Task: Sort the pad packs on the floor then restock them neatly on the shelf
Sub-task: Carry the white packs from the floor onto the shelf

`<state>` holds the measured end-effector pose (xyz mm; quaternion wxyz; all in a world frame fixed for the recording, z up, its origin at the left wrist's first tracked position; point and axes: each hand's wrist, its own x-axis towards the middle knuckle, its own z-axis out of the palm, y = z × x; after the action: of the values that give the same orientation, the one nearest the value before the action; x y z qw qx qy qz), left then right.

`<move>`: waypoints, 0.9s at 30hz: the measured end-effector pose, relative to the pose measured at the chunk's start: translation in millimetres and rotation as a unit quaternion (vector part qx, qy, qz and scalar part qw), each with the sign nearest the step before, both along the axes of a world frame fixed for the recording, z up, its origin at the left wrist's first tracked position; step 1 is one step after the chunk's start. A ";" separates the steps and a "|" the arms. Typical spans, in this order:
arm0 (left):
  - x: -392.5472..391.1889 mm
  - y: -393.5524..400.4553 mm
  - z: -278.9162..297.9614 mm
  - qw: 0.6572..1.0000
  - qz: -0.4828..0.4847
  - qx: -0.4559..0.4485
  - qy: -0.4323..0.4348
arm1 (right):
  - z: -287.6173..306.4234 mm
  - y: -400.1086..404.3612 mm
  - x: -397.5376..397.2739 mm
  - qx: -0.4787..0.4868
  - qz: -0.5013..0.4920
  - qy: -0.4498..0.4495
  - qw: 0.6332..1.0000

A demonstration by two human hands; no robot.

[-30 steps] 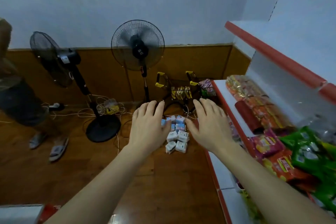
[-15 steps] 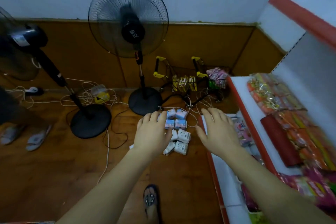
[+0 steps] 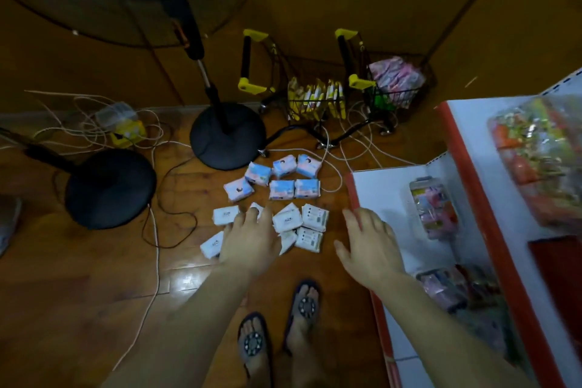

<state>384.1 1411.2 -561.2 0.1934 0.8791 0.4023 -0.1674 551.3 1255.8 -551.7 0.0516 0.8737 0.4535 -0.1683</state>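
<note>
On the wooden floor [image 3: 78, 309], head view: pad packs lie in two clusters, blue-pink packs [image 3: 285, 179] nearer the fan base [image 3: 228, 135], white packs [image 3: 310, 224] nearer the feet in sandals [image 3: 278, 324]. Left hand [image 3: 252, 239] is over the white cluster, fingers extended and relaxed, covering some packs; contact cannot be confirmed, nothing gripped. Right hand [image 3: 370, 242] is spread open, holding nothing, between the white packs and the shelf [image 3: 378, 186]. Lower shelf board at right carries a clear tub [image 3: 433, 208]. Two small yellow-handled carts [image 3: 318, 94] stand by the wall, loaded with packets. Cables [image 3: 94, 123] lie at left.
</note>
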 end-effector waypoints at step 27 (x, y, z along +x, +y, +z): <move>101.0 46.2 -524.3 0.992 -0.029 -0.113 0.040 | -538.4 79.0 120.3 -0.118 0.030 0.114 0.986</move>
<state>485.1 1457.4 -1085.5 0.2705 0.8552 0.3629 -0.2526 671.5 1334.8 -1090.0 0.1073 0.8226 0.4592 -0.3177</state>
